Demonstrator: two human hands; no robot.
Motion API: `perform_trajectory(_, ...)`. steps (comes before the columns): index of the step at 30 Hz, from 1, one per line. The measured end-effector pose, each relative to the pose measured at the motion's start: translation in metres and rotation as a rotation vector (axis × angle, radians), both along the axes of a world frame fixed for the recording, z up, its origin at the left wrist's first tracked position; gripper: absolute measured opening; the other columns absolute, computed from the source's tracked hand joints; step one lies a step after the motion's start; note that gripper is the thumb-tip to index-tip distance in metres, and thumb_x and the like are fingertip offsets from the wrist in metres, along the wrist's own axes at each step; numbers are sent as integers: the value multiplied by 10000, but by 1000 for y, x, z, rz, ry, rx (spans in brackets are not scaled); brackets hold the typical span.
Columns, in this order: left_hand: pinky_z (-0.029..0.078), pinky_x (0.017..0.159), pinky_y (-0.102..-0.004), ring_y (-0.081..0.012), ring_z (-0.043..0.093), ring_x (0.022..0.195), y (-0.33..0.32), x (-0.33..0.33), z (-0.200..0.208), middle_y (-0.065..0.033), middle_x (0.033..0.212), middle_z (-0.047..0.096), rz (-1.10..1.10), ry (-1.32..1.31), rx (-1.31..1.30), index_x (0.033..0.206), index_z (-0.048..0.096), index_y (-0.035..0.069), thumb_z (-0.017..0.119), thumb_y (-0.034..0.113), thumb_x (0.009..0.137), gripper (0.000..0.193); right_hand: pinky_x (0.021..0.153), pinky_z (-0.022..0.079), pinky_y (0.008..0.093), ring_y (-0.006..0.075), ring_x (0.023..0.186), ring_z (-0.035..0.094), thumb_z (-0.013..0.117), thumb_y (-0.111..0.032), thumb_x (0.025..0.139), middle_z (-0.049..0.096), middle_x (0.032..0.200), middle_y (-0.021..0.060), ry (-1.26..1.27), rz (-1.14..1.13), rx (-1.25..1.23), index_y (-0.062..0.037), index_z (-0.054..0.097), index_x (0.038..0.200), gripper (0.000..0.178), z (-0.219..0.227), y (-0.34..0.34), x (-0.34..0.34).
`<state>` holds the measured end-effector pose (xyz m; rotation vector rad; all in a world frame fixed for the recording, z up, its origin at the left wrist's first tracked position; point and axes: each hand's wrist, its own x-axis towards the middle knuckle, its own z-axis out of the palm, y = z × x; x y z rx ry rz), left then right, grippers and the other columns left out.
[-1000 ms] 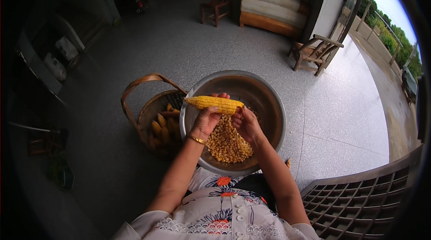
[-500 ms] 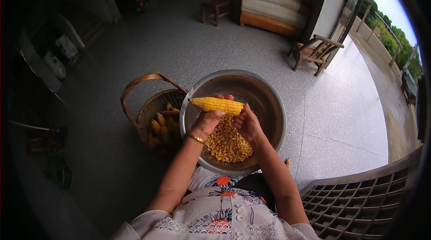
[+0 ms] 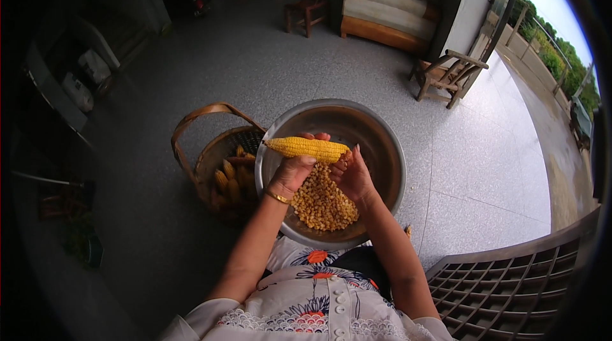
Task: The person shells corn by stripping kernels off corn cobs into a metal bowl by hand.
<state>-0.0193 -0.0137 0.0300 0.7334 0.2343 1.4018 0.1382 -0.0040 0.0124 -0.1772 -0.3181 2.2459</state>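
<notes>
A yellow corn cob (image 3: 306, 148) lies nearly level over the metal basin (image 3: 396, 169), its pointed tip to the left. My left hand (image 3: 294, 172) wraps around it from below, thumb on the near side and fingertips showing beyond. At the cob's right end is my right hand (image 3: 352, 175), with its fingers curled against the end and its thumb raised beside it. What lies inside those curled fingers is partly hidden. Loose corn kernels (image 3: 324, 206) form a heap in the basin below both hands.
Left of the basin stands a woven basket (image 3: 201, 165) with a tall handle, holding several corn cobs (image 3: 229, 178). A metal lattice (image 3: 510, 283) is at the lower right. Farther off are a small wooden chair (image 3: 449, 76), another chair (image 3: 309, 12) and a sofa (image 3: 386, 12).
The cob and my left hand have shifted slightly left. My right thumb has risen a little away from the cob's end.
</notes>
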Motion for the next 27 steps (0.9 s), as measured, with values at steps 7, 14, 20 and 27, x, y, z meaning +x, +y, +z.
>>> perform_trajectory(7, 346, 949, -386, -246, 427, 1106, 0, 2, -6, -94, 1089, 517, 39, 61, -18, 987, 528, 109, 614, -19, 603, 414, 472, 246, 199, 61, 551, 296, 542, -265, 816, 303, 630, -49, -193, -86, 113, -142, 432, 847, 168, -8, 3, -1)
perform_trajectory(14, 315, 974, -415, -270, 381, 1157, 1, -2, -10, -98, 1115, 508, 13, -81, -62, 1000, 524, 118, 578, -57, 618, 423, 481, 264, 199, 66, 545, 299, 548, -256, 814, 351, 659, -44, -272, -150, 246, -131, 425, 853, 179, 7, -4, -5)
perform_trajectory(20, 307, 982, -420, -275, 383, 1156, 0, 3, -3, -99, 1120, 504, -29, 51, 49, 998, 525, 112, 579, -61, 607, 432, 468, 258, 192, 62, 525, 303, 546, -271, 820, 342, 621, -45, -253, -107, 41, -130, 425, 835, 187, 0, -1, -2)
perform_trajectory(27, 320, 975, -420, -281, 378, 1160, 1, -2, -10, -108, 1137, 493, -20, -72, -46, 1007, 523, 97, 572, -48, 609, 427, 475, 280, 178, 55, 530, 342, 551, -223, 813, 390, 642, -36, -195, -102, 246, -115, 446, 897, 172, -3, 1, -2)
